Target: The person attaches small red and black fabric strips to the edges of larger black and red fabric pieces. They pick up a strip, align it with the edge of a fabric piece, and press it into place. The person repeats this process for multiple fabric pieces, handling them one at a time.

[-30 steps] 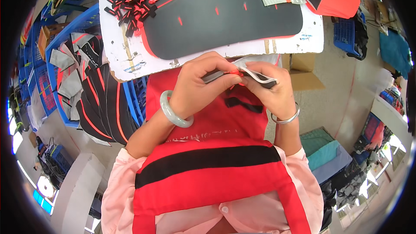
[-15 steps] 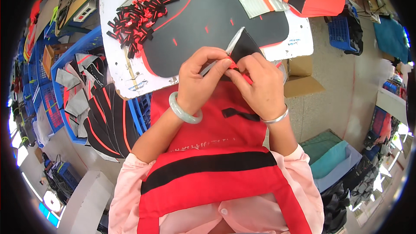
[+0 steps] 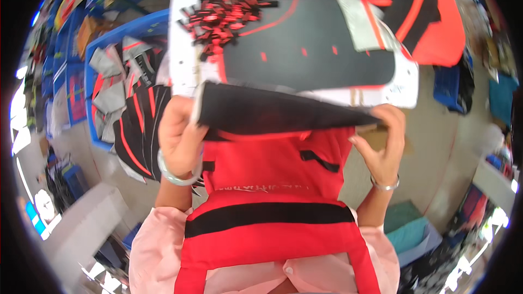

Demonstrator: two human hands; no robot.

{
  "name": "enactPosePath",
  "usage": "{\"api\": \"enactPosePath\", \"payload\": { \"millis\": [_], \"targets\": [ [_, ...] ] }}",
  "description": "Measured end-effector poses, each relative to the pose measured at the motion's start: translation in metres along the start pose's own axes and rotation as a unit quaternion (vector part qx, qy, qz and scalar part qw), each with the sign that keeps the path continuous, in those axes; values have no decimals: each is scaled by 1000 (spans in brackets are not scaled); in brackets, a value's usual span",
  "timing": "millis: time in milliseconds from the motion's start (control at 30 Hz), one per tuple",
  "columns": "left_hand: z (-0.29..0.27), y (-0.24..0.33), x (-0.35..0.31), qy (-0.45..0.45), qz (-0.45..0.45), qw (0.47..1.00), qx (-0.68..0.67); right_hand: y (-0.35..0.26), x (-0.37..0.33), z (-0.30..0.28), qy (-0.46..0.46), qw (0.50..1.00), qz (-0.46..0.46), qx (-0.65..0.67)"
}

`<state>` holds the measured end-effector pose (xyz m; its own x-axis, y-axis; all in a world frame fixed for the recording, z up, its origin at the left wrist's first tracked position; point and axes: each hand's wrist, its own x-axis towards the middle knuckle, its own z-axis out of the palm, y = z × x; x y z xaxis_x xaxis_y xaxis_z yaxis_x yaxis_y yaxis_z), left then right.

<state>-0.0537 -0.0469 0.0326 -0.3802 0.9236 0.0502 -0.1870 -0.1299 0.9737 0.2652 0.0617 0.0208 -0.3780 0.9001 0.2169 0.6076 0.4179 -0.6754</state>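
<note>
The person wore a pale pink shirt [image 3: 245,280], with a small, round, light button [image 3: 289,270] at the front. Its left sleeve [image 3: 155,239] and right sleeve [image 3: 381,245] were loose and softly creased, leaving the forearms bare. Over it lay a bright red apron [image 3: 267,158], crossed at the chest by a broad, gently arched black band [image 3: 267,213]. Two wide red straps [image 3: 190,280] ran up from the bib's corners. A thin line of pale lettering [image 3: 256,189], too blurred to read, marked the apron, and a short black strip [image 3: 321,160] slanted across its right side. A thick, smooth, pale greenish bangle [image 3: 177,181] circled the left wrist; a slimmer silver bangle [image 3: 384,187] circled the right.
</note>
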Motion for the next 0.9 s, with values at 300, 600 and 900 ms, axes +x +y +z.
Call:
{"api": "enactPosePath", "payload": {
  "millis": [300,600,900],
  "targets": [
    [-121,-7,-69,-21,135,908,-396,-69,32,93,-304,927,-170,142],
    [-304,77,-138,308,-52,948,-60,-153,37,178,-379,834,-267,299],
    [-426,30,-195,276,-410,859,134,-92,41,128,-463,829,79,303]
  ]
}}
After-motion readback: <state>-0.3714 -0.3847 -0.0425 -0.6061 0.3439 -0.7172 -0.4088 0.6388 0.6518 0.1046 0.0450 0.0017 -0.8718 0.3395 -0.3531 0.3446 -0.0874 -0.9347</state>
